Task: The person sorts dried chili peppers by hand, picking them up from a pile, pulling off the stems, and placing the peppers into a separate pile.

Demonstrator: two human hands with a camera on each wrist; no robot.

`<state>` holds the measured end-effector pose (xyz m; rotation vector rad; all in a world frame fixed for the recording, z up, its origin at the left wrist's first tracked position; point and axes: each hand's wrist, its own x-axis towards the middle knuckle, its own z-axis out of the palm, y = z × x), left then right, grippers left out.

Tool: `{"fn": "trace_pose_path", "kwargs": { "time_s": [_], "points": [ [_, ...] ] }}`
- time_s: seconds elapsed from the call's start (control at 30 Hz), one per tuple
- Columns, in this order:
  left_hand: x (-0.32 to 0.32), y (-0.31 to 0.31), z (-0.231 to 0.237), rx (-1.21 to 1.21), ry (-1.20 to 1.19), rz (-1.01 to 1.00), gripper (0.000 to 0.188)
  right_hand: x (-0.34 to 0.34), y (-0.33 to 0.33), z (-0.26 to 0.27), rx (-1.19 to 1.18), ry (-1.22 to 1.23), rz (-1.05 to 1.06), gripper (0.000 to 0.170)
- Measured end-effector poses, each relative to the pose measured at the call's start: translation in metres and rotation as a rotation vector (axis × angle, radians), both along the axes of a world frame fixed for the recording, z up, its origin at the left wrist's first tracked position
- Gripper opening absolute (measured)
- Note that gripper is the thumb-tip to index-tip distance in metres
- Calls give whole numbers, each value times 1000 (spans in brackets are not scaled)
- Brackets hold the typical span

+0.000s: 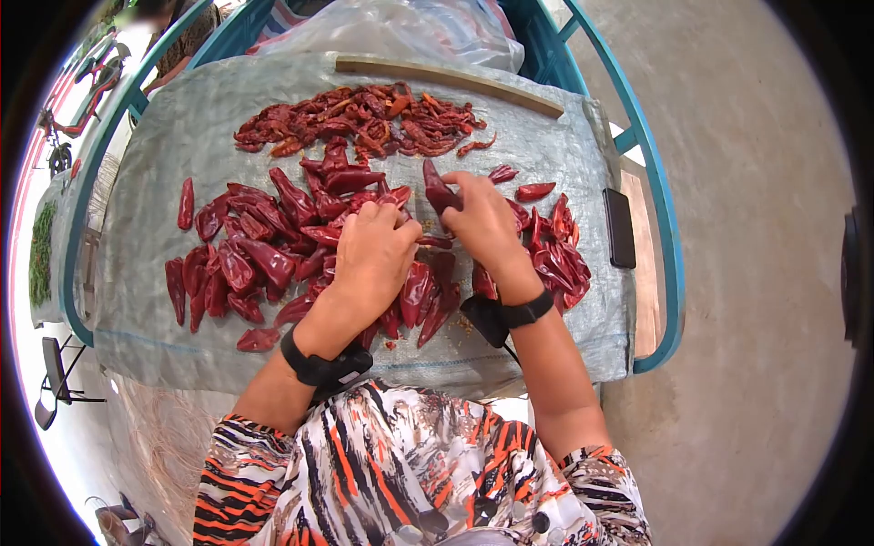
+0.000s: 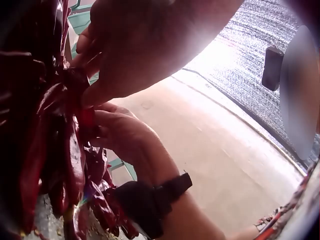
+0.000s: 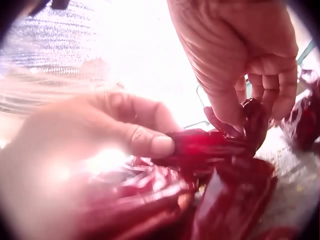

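Observation:
In the head view, the left hand (image 1: 371,259) reaches into the pile of red peppers (image 1: 273,264); its thumb and fingers pinch a glossy pepper (image 3: 200,145), clearest in the right wrist view. Beside it, the right hand (image 1: 487,223) grips a dark red pepper (image 1: 439,189) whose tip points away from the body. The two hands are close together over the cloth. In the left wrist view, the left hand (image 2: 145,45) is above the right hand (image 2: 132,135), and its fingertips are partly in shadow.
Smaller, wrinkled peppers (image 1: 364,118) lie at the back of the grey woven sheet (image 1: 146,227), before a wooden strip (image 1: 446,82). More peppers (image 1: 557,259) lie right of the hands. A phone (image 1: 619,227) rests near the right edge, inside a teal rail (image 1: 669,246).

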<state>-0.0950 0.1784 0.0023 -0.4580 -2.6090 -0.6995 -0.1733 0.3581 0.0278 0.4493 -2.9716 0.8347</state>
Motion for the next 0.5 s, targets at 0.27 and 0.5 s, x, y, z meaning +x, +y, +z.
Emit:
{"fn": "trace_pose_path", "kwargs": {
  "time_s": [0.27, 0.5],
  "points": [
    [8, -4, 14, 477, -120, -5, 16, 8, 22, -8, -231, 105, -119, 41],
    [13, 2, 20, 970, -445, -23, 15, 1, 20, -8, -396, 101, -238, 33]
  ]
}}
